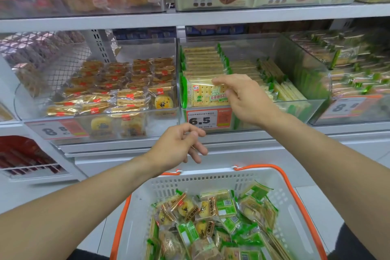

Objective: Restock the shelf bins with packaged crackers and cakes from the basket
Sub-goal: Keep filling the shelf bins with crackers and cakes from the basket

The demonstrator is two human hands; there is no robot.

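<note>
The right hand (242, 97) reaches into the clear cracker bin (253, 110) and its fingers pinch the front green cracker pack (205, 95), which stands upright at the front of the bin. The left hand (179, 143) hangs in front of the shelf with loose, curled fingers and holds nothing. The 2 hands are apart. Below them, the white basket (211, 179) holds many green cracker packs and little cakes (185, 208). A tag on the bin reads 6.5 (199, 120).
</note>
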